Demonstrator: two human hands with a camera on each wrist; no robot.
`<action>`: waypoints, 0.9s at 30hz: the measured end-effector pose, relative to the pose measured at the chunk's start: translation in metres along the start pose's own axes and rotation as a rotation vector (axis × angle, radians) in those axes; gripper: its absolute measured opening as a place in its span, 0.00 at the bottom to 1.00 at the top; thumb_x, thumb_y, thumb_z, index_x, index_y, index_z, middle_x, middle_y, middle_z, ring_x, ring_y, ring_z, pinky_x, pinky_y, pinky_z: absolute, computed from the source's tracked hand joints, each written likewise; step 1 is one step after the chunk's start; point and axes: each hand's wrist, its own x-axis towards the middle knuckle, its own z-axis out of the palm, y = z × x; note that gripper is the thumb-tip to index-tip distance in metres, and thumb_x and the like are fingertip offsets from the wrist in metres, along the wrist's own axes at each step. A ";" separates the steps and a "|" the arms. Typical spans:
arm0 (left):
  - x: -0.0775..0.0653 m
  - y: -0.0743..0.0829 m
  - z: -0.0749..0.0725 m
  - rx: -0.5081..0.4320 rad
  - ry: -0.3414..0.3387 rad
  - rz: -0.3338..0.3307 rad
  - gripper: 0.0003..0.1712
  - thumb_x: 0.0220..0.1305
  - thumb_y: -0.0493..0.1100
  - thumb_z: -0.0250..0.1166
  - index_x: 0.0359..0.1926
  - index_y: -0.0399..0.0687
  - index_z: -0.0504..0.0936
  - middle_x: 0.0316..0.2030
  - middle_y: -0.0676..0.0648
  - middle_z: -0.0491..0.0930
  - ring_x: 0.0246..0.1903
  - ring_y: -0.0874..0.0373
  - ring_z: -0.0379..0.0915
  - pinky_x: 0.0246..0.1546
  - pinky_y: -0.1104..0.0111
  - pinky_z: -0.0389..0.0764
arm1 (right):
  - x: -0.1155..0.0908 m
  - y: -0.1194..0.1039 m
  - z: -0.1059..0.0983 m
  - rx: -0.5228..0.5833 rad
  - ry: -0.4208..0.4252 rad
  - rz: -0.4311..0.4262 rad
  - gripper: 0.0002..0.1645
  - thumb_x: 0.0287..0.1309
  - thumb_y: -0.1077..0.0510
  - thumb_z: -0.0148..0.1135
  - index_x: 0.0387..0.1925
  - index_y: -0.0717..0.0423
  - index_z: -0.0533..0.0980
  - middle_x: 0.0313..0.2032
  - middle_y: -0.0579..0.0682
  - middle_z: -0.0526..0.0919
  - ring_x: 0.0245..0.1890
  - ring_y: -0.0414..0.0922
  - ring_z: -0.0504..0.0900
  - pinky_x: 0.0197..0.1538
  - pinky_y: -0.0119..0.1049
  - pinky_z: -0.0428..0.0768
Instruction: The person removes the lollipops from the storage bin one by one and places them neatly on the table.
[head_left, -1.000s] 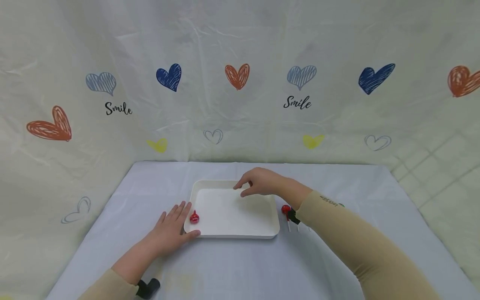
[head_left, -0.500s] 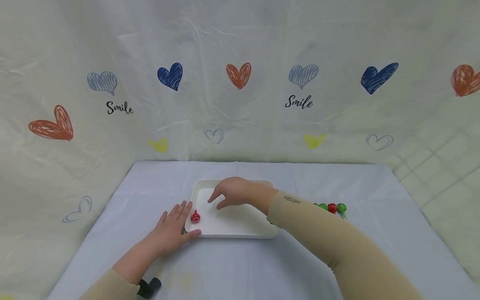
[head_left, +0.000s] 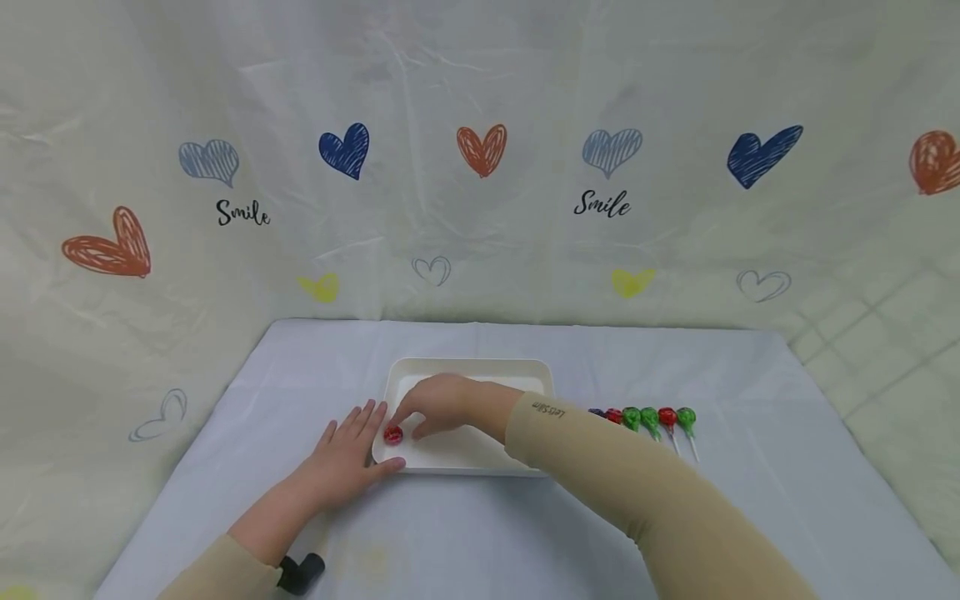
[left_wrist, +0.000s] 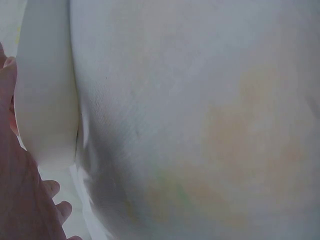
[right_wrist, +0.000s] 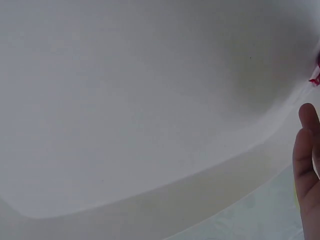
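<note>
A white tray [head_left: 480,457] lies on the table with one red-wrapped lollipop [head_left: 393,436] in its front left corner. My left hand [head_left: 341,460] rests at the tray's left end, fingers spread along the rim and thumb at the front edge. In the left wrist view the tray's outer wall [left_wrist: 47,95] stands beside that hand. Over the tray, my right hand [head_left: 441,402] reaches left, its index fingertip right at the lollipop and the thumb a little apart from it. Only a bit of the red wrapper [right_wrist: 315,80] shows in the right wrist view, beyond the fingers [right_wrist: 304,155].
Right of the tray, several lollipops in green, red and dark wrappers lie in a row, among them a green lollipop [head_left: 686,417] at the end. My right sleeve [head_left: 600,454] hides part of the row. A heart-patterned sheet [head_left: 480,242] hangs behind the table.
My right hand has moved left and down across the tray to the red lollipop, and the sleeve now uncovers more of the lollipop row. The left hand stays in place.
</note>
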 end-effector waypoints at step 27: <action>-0.002 0.005 -0.003 0.027 -0.002 -0.004 0.59 0.61 0.74 0.58 0.78 0.42 0.47 0.77 0.36 0.46 0.75 0.37 0.40 0.70 0.37 0.40 | -0.035 0.024 0.002 0.024 -0.034 0.148 0.17 0.66 0.46 0.63 0.55 0.29 0.82 0.51 0.29 0.83 0.53 0.36 0.78 0.62 0.33 0.73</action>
